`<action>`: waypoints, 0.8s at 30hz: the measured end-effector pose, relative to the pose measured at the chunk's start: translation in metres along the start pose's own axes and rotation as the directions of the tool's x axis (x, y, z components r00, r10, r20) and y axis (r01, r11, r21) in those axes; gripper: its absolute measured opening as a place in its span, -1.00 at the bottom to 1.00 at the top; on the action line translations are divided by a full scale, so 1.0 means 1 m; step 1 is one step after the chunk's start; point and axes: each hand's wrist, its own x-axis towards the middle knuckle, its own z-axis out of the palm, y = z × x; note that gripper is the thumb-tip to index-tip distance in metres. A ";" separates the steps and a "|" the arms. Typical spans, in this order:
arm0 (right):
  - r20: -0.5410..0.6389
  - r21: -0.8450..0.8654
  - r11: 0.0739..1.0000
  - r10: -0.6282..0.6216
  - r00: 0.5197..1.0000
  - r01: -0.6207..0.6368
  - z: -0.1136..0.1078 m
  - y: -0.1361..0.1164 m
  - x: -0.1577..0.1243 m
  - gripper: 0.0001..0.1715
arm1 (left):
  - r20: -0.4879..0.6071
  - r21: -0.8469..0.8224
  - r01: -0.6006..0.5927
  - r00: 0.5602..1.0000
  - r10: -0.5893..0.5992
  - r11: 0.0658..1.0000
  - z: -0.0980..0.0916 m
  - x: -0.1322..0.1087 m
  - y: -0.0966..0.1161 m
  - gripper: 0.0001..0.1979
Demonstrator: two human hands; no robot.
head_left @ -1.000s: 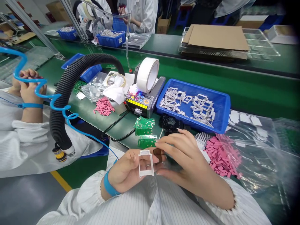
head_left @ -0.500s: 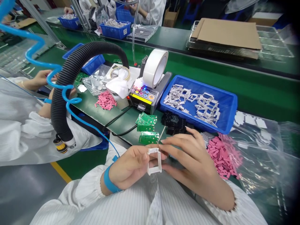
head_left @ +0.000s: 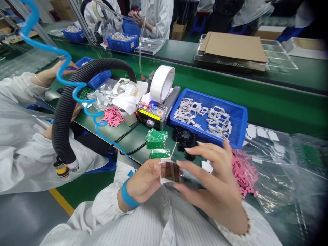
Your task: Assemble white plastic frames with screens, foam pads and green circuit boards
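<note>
My left hand (head_left: 143, 181) holds a small white rectangular frame (head_left: 162, 172) upright at its edge. A dark brown translucent film piece (head_left: 170, 171) lies across the frame's opening, hiding most of it. My right hand (head_left: 210, 174) pinches the film's right edge between thumb and fingers. Beyond my hands lie green circuit boards (head_left: 156, 136) and a heap of black parts (head_left: 184, 138). A pile of pink pads (head_left: 243, 174) sits to the right of my right hand.
A blue tray (head_left: 202, 93) of white frames and a tape dispenser (head_left: 151, 114) stand on the green bench (head_left: 143, 131). A co-worker's hand (head_left: 60, 70) is at left, behind a black corrugated hose (head_left: 67, 116) and a blue coiled tube (head_left: 64, 65).
The dark film, earlier held beside the frame and then hidden in my right fingers, now lies over the frame's opening. My head view has shifted slightly, and the co-worker's hand has moved.
</note>
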 end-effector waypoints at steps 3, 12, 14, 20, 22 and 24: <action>0.010 0.057 0.998 0.007 1.000 -0.007 0.009 -0.007 -0.005 -0.77 | 0.047 -0.041 -0.032 0.998 0.034 0.999 -0.001 0.006 -0.006 -0.57; 0.025 0.055 0.998 0.011 1.000 -0.012 0.005 -0.004 -0.012 -0.76 | 0.038 0.042 -0.019 0.999 0.017 0.999 -0.003 0.008 -0.010 -0.49; 0.030 0.060 0.998 -0.004 1.000 0.002 0.004 -0.002 -0.014 -0.76 | 0.034 0.049 -0.021 0.999 0.019 0.999 -0.001 0.009 -0.011 -0.51; 0.055 0.025 1.000 0.002 0.998 -0.004 0.003 0.002 -0.018 -0.75 | -0.064 0.058 0.003 0.998 0.001 0.998 0.007 0.009 -0.015 -0.54; 0.044 -0.018 1.000 0.005 0.999 -0.005 0.001 0.002 -0.019 -0.75 | -0.077 0.069 0.005 0.997 0.001 0.998 0.007 0.009 -0.018 -0.55; 0.061 -0.100 0.994 -0.026 0.998 0.032 0.000 0.000 -0.021 -0.72 | -0.109 0.083 0.022 0.994 -0.013 0.996 0.006 0.008 -0.021 -0.55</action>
